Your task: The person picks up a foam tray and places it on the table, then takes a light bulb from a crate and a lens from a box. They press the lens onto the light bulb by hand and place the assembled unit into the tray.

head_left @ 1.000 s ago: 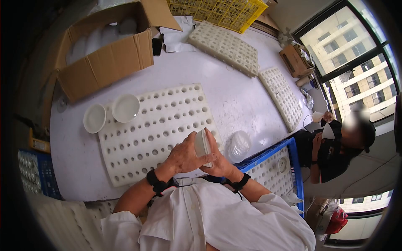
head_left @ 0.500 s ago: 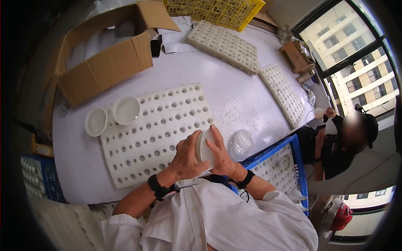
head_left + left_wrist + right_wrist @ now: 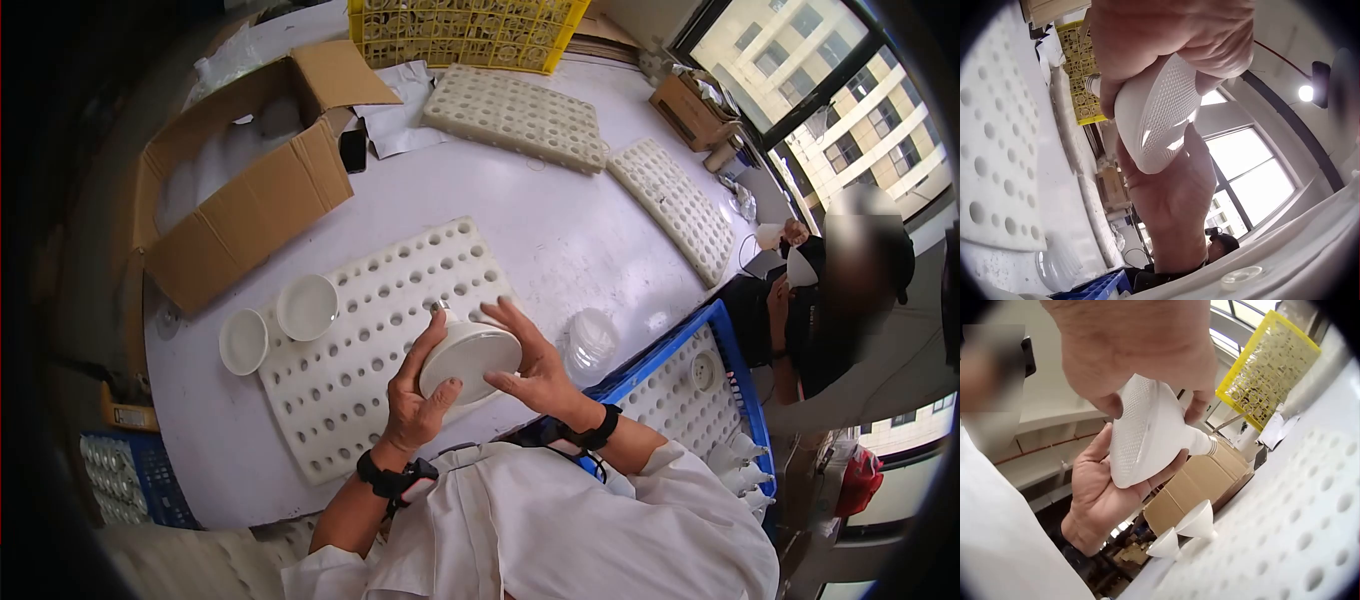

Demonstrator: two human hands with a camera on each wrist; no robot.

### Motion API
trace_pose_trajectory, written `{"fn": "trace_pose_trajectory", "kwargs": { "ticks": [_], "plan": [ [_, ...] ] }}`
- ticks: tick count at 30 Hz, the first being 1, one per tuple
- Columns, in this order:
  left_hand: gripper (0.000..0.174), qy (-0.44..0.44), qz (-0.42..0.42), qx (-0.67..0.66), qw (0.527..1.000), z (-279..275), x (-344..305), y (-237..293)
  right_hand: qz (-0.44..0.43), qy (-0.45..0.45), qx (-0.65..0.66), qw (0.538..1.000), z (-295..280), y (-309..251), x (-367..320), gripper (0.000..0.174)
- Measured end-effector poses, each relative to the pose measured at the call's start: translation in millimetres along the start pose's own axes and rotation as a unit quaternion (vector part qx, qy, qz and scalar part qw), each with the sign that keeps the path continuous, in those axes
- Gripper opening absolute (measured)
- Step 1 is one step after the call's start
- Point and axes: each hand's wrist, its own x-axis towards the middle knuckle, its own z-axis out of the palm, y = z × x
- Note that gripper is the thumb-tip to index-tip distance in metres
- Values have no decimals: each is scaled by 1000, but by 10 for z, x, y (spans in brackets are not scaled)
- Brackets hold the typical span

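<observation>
A white reflector light bulb (image 3: 472, 366) is in both hands over a perforated white foam board (image 3: 345, 370). Its round face has a dimpled texture in the left wrist view, and a metal screw base (image 3: 1212, 447) shows at its narrow end. My left hand (image 3: 418, 395) grips one side, thumb on the face's rim and fingers behind. At the opposite side my right hand (image 3: 540, 365) holds the bulb between thumb and fingers. Two white funnel-shaped lamp housings (image 3: 308, 308) (image 3: 243, 342) stand at the board's far left corner.
Clear plastic covers (image 3: 590, 345) lie stacked right of the board, beside a blue crate (image 3: 735, 350). An open cardboard box (image 3: 250, 220) stands back left, a yellow crate (image 3: 460, 40) at the back. More foam boards (image 3: 515, 115) lie behind. Another person (image 3: 850, 290) sits at right.
Between my hands the bulb has turned so its round face now points up toward the head camera. My right fingers have spread and shifted on it. The head view has tilted.
</observation>
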Motion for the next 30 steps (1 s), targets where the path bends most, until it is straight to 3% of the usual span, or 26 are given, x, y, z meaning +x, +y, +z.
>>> {"fn": "trace_pose_trajectory", "kwargs": {
  "ticks": [1,2,6,8,18,21,23,26,30],
  "plan": [
    [58,9,32,-5,999,16,2,-2,90,-35,93,991,-12,-26,1,80],
    [57,8,49,-6,999,-2,1,-63,63,6,115,991,46,-48,-21,67],
    [55,-14,86,39,995,-74,44,-84,-15,-14,19,1000,15,-26,9,68],
    [62,-35,75,46,995,-97,36,-70,-119,-5,-66,991,61,-71,-6,64],
    [61,-57,67,18,996,-111,28,-76,-153,32,-115,981,114,-63,-95,65],
    [60,-48,51,0,998,-57,33,-69,-105,13,-38,994,76,-82,-91,61],
    [58,-39,70,48,996,-6,56,-58,-62,-23,144,987,43,-101,-97,52],
    [58,-42,83,64,994,33,57,-83,-34,-9,235,971,28,42,-115,41],
    [57,-34,88,75,993,60,66,-54,-70,4,211,975,42,129,-127,34]
  ]
}}
